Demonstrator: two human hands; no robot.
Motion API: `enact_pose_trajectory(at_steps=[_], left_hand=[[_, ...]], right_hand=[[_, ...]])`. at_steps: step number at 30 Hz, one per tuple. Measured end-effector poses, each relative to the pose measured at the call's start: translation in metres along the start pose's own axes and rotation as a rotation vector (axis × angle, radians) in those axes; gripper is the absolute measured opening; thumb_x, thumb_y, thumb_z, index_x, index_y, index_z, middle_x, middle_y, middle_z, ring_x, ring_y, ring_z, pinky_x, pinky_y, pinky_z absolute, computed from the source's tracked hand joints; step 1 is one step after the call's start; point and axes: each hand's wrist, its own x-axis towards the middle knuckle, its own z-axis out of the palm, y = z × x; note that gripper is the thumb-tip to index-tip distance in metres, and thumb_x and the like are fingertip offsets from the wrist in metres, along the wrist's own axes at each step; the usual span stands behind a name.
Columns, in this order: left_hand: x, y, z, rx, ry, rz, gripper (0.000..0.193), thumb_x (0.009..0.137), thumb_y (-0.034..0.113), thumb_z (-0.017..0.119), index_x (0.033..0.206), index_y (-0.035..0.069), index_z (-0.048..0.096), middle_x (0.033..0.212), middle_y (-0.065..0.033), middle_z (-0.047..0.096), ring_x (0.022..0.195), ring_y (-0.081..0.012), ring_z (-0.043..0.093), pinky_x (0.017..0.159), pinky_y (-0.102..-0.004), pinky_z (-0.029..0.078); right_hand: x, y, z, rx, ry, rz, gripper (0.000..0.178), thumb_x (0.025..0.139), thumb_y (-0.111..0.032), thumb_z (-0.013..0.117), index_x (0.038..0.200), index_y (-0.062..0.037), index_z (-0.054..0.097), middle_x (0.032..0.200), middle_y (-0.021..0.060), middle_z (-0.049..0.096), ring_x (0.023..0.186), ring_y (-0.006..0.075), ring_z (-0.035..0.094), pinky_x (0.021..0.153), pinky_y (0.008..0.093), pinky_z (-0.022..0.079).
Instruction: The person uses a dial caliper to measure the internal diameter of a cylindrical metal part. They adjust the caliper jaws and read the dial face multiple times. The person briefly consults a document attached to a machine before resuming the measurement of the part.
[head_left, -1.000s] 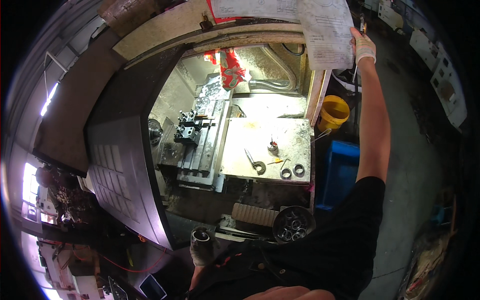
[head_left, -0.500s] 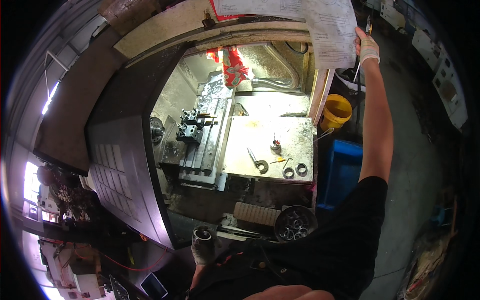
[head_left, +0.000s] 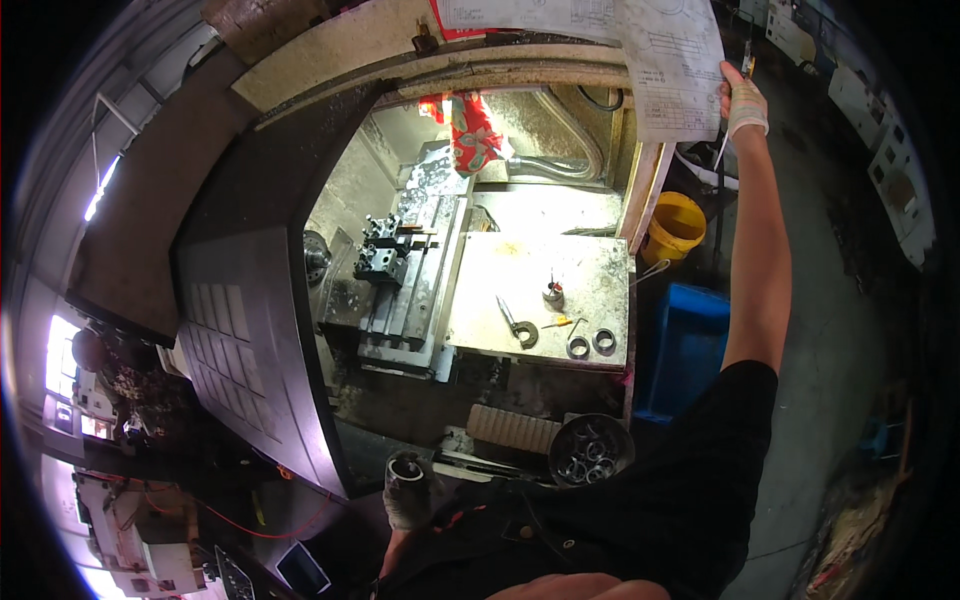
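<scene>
At the bottom, my gloved left hand is wrapped round a short metal sleeve, its round opening facing up. My right arm stretches to the upper right. There my right hand, with a pale glove or wrap round its palm, has its fingers closed at the right edge of a printed drawing sheet. A slim object with a yellowish part shows just beyond the fingers; whether the hand touches it, I cannot tell. Two metal rings lie on the pale board inside the lit machine.
The lathe's tool post and chuck are left of the board. A dark machine door stands at left. Near me is a round pan of metal rings. At right are a blue bin and a yellow bucket.
The whole view has shifted slightly, with the sheet and right hand a little lower and farther right in it. Both hands keep their poses.
</scene>
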Motion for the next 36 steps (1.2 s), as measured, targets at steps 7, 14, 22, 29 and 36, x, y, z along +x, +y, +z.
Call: enact_pose_trajectory(at_steps=[7, 14, 22, 29, 36], left_hand=[[0.001, 0.0, -0.003, 0.023, 0.009, -0.012, 0.062, 0.074, 0.055, 0.054, 0.114, 0.007, 0.051, 0.082, -0.01, 0.06, 0.055, -0.0227, 0.052, 0.048, -0.0347, 0.042], [0.004, -0.001, -0.003, 0.022, -0.014, -0.011, 0.065, 0.073, 0.059, 0.055, 0.114, 0.009, 0.051, 0.078, -0.01, 0.059, 0.055, -0.0226, 0.052, 0.048, -0.0347, 0.041], [0.003, 0.001, -0.001, -0.018, 0.004, -0.027, 0.06, 0.075, 0.054, 0.057, 0.114, 0.009, 0.052, 0.077, -0.0107, 0.058, 0.055, -0.0234, 0.053, 0.048, -0.0356, 0.042], [0.003, 0.002, -0.003, -0.084, 0.047, -0.076, 0.049, 0.078, 0.044, 0.056, 0.113, 0.01, 0.053, 0.079, -0.0115, 0.059, 0.056, -0.0241, 0.053, 0.049, -0.0365, 0.043], [0.003, 0.0, -0.003, -0.106, 0.098, -0.096, 0.049, 0.077, 0.045, 0.057, 0.111, 0.01, 0.053, 0.081, -0.0106, 0.06, 0.058, -0.024, 0.054, 0.049, -0.0362, 0.043]], right_hand=[[0.0, -0.001, 0.0, 0.06, -0.012, 0.042, 0.025, 0.074, -0.026, 0.072, 0.079, -0.0088, 0.055, 0.058, -0.0001, 0.051, 0.036, 0.0086, 0.034, 0.036, 0.0252, 0.028], [0.007, 0.002, -0.003, 0.191, -0.101, 0.14, 0.02, 0.077, -0.026, 0.071, 0.085, -0.0118, 0.059, 0.056, -0.0037, 0.045, 0.034, 0.006, 0.026, 0.034, 0.0233, 0.021], [0.006, -0.003, -0.004, 0.166, -0.099, 0.176, 0.018, 0.078, -0.026, 0.069, 0.084, -0.0118, 0.059, 0.056, -0.0034, 0.046, 0.036, 0.0067, 0.027, 0.036, 0.0247, 0.021], [0.004, -0.002, -0.005, 0.172, -0.105, 0.165, 0.021, 0.079, -0.027, 0.068, 0.089, -0.0108, 0.061, 0.057, -0.0027, 0.046, 0.036, 0.007, 0.027, 0.036, 0.0247, 0.021], [-0.002, -0.006, -0.002, 0.178, -0.103, 0.172, 0.019, 0.08, -0.027, 0.068, 0.085, -0.01, 0.06, 0.056, -0.0024, 0.047, 0.035, 0.0073, 0.025, 0.036, 0.0261, 0.021]])
